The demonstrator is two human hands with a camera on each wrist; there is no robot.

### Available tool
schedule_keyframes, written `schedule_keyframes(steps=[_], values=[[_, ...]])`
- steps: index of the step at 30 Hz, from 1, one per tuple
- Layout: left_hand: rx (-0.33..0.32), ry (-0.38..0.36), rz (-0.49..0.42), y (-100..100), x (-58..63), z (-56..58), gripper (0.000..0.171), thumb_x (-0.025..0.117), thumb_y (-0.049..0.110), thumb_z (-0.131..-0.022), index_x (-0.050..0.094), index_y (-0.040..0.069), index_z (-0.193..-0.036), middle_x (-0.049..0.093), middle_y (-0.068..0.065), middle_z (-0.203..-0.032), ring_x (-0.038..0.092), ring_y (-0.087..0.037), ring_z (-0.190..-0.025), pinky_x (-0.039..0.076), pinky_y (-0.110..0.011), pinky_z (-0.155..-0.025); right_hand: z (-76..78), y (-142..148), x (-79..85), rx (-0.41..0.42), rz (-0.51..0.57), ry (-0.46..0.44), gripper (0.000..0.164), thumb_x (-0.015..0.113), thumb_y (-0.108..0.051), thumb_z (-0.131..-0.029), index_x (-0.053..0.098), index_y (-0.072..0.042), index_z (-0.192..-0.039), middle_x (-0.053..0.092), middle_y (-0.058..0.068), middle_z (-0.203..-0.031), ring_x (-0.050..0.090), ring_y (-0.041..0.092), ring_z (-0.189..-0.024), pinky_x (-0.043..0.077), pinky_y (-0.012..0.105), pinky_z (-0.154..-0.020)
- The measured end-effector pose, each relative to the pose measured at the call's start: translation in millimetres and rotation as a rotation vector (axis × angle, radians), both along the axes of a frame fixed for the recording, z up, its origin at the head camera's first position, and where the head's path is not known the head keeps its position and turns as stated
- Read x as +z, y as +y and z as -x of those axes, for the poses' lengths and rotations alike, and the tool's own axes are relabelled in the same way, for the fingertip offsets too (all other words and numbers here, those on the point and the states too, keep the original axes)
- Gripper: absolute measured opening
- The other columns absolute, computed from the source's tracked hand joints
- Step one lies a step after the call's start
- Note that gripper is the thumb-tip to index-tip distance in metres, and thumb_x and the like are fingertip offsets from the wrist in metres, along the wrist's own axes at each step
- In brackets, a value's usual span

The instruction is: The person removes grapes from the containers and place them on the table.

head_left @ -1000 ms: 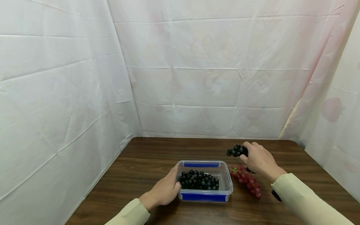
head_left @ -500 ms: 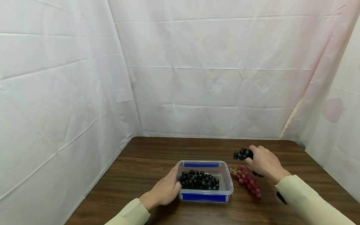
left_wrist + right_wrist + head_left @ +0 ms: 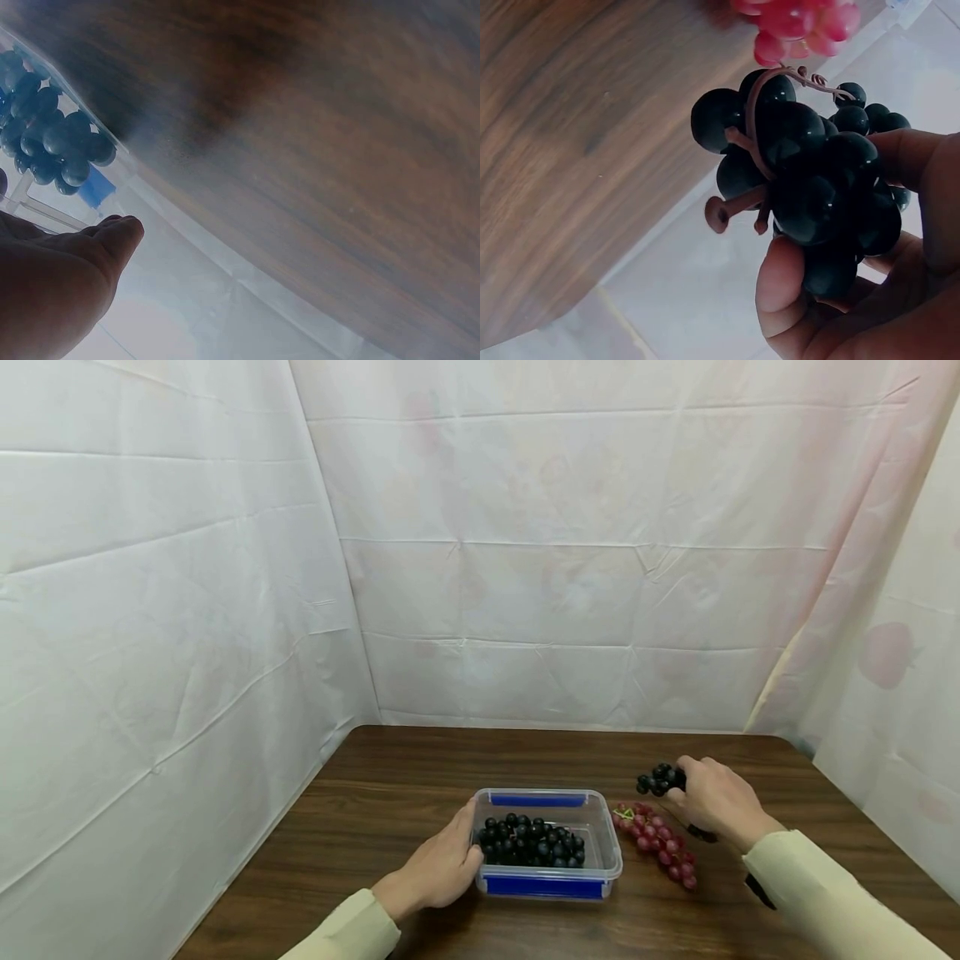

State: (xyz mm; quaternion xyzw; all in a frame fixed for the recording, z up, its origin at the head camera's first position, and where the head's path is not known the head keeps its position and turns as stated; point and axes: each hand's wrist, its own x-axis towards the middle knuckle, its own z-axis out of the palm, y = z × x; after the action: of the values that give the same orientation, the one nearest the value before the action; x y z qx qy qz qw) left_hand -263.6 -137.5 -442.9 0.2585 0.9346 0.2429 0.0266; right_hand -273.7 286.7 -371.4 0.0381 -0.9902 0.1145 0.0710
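Against the left wall of a clear plastic box (image 3: 540, 793) with blue clips lies my left hand (image 3: 441, 862), its fingers fairly straight along the side. Inside the box, mostly to the left, rests a bunch of black grapes (image 3: 528, 842). My right hand (image 3: 720, 802) grips a second black grape bunch (image 3: 660, 779), held above the table. In the right wrist view the thumb and fingers pinch this bunch (image 3: 802, 180), and its brown stem and curled tendril face the camera. A red grape bunch (image 3: 656, 843) with a green stem lies just right of the box.
The dark wood table (image 3: 420, 760) carries the box and the red grapes. White cloth (image 3: 525, 610) hangs behind it and at both sides, close to the table edges.
My right hand has moved right and slightly nearer, carrying the black grape bunch away from the box. My left hand, the box and the red grapes look unmoved.
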Motion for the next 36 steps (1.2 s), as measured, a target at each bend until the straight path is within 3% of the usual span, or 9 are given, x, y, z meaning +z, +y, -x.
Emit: schedule_keyframes(steps=[14, 30, 36], values=[[0.002, 0.011, 0.001, 0, 1.0, 0.1, 0.069, 0.036, 0.024, -0.106, 0.004, 0.006, -0.165, 0.012, -0.013, -0.171, 0.024, -0.027, -0.153, 0.031, -0.052, -0.119, 3.3, 16, -7.1, -0.019, -0.031, -0.064, 0.056, 0.067, -0.023, -0.098, 0.051, 0.014, -0.137, 0.056, 0.041, -0.127, 0.055, 0.057, -0.113, 0.051, 0.063, -0.083], [0.000, 0.000, -0.016, 2, 2.4, 0.1, 0.070, 0.036, 0.023, -0.106, 0.003, 0.008, -0.166, 0.012, -0.011, -0.171, 0.027, -0.027, -0.152, 0.033, -0.052, -0.118, 5.0, 26, -20.0, -0.026, -0.044, -0.129, 0.059, 0.068, -0.026, -0.097, 0.052, 0.018, -0.133, 0.061, 0.040, -0.117, 0.063, 0.054, -0.098, 0.054, 0.060, -0.073], [-0.002, 0.009, -0.025, 3, 2.7, -0.6, 0.070, 0.037, 0.023, -0.106, 0.004, 0.008, -0.166, 0.014, -0.011, -0.171, 0.029, -0.027, -0.152, 0.034, -0.052, -0.117, 5.5, 29, -27.2, -0.038, -0.043, -0.197, 0.056, 0.069, -0.026, -0.096, 0.054, 0.016, -0.131, 0.061, 0.039, -0.119, 0.063, 0.054, -0.101, 0.054, 0.061, -0.075]])
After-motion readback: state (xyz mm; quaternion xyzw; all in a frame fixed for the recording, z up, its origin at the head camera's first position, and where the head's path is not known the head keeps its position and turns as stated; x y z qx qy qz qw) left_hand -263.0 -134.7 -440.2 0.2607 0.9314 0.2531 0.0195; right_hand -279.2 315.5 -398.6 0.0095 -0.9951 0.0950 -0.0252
